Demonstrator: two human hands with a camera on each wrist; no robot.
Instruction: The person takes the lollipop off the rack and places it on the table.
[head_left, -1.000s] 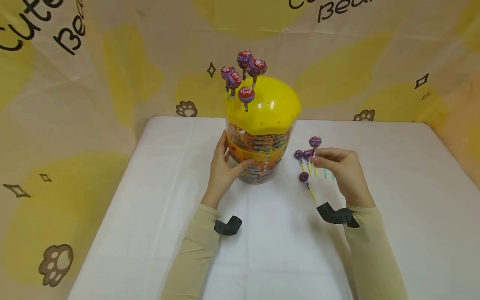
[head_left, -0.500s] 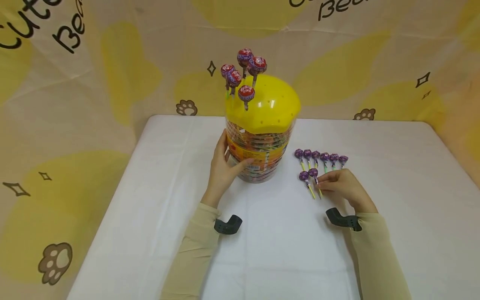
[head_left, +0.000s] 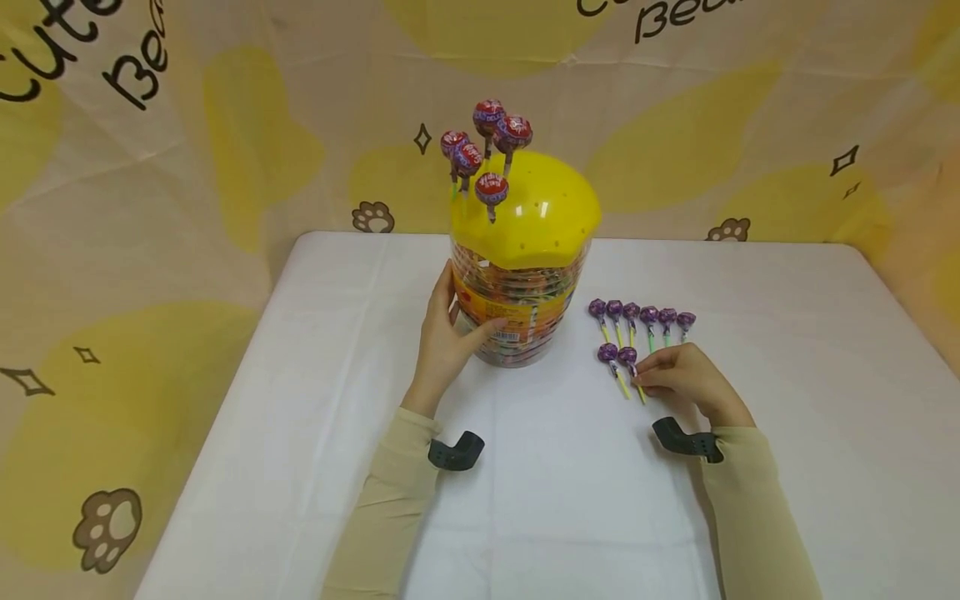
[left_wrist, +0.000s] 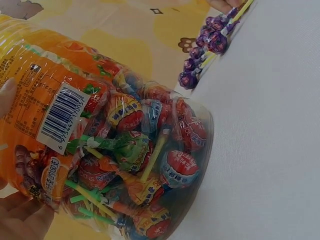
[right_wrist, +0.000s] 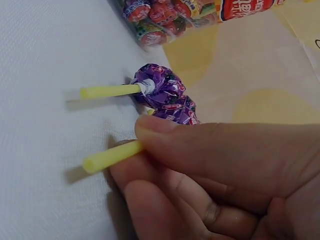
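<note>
My left hand [head_left: 444,346] grips the side of a clear plastic jar [head_left: 517,312] with an orange label and a domed yellow lid [head_left: 547,212]. Wrapped lollipops fill the jar, as the left wrist view shows. Low over the table, my right hand [head_left: 686,375] pinches the yellow stick of a purple-wrapped lollipop [head_left: 627,357] between thumb and fingers. Just left of it lies another purple lollipop [head_left: 608,354]. In the right wrist view the thumb [right_wrist: 165,130] covers part of the held stick [right_wrist: 110,156].
Behind the right hand, a row of several purple lollipops [head_left: 649,315] lies on the white table [head_left: 525,483]. Several red and purple lollipops [head_left: 491,190] stand upright in the left side of the lid. A patterned yellow cloth [head_left: 660,108] hangs behind.
My right hand has brought the purple lollipop down and toward me, beside the front one on the table. The left hand and the jar have stayed put.
</note>
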